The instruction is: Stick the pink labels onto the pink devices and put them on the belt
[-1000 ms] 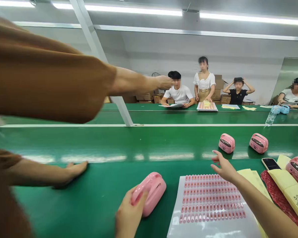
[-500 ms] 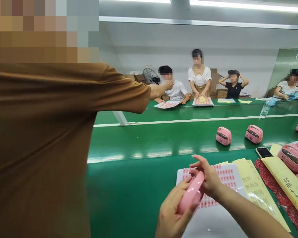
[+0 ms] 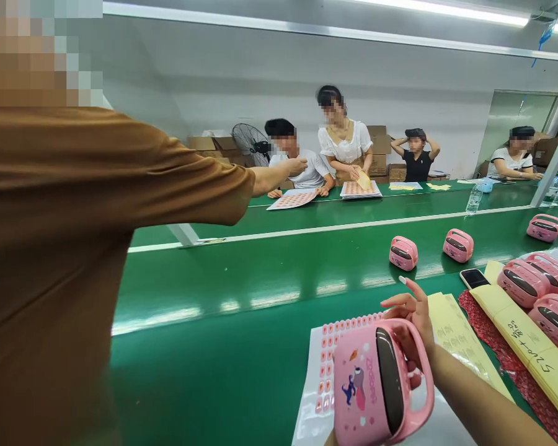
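Observation:
A pink device (image 3: pixel 365 384) with a carry handle, a dark strip window and a cartoon print is held upright at lower right. My left hand (image 3: pixel 330 437) grips it from behind and below; only a sliver of skin and some fingertips inside the handle opening show. Just behind the handle is my right hand (image 3: pixel 418 316), its fingers apart and the index finger raised with a whitish tip. Whether that tip is a nail or something stuck on it, I cannot tell. Under both hands lies a white sheet (image 3: pixel 307 396) with rows of small pink oval stickers.
Yellow sheets (image 3: pixel 456 334), a yellow paper bundle (image 3: pixel 525 341), red bubble wrap (image 3: pixel 481 328) and a phone (image 3: pixel 473 279) lie right. More pink devices (image 3: pixel 523 282) stand beyond. A person in brown (image 3: pixel 51 248) reaches across at left; several people sit or stand opposite.
The pink device has turned from its plain side to its printed face and window. My right hand has shifted up and right. The view has swung right; a standing person opposite lifts yellow paper.

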Motion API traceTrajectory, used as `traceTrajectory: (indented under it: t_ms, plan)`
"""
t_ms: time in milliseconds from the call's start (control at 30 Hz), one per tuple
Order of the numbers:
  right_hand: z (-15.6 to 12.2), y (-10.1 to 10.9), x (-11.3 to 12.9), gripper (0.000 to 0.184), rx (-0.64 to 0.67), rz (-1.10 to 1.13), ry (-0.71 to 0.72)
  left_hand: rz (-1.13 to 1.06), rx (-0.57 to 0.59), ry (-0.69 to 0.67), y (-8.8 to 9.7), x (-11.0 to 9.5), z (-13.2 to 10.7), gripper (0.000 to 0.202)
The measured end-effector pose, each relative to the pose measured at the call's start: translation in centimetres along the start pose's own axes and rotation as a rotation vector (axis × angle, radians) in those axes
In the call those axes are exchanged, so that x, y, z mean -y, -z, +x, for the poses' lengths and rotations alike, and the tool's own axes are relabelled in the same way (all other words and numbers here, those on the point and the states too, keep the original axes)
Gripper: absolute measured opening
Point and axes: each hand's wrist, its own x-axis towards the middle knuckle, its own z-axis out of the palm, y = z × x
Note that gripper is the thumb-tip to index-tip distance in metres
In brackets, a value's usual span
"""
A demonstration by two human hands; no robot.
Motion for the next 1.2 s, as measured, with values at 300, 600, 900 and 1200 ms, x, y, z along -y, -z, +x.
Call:
traceTrajectory:
  t_ms: [300,600,900,1200]
  plan:
    - [-2.4,9.0,-2.8,0.054,0.185,-0.683,-0.285,-0.237,0.172,-0.105,1.4,-1.6,0.1,0.055]
    - [-7.2,12.0,-6.7,0.048,0.019,-0.787,-0.48,-0.212,-0.082,-0.123,2.2,-1.4,0.0,0.039]
    - [-4.4,13.6,-5.2,0.04,-0.418,-0.471,-0.528,-0.227,-0.387,-0.14,2.8,-2.1,-0.1,0.039]
    - [-3.4,14.5,-5.1,0.022,-0.409,-0.588,-0.588,-0.186,-0.606,-0.091,2.1,-3.1,0.5,0.057]
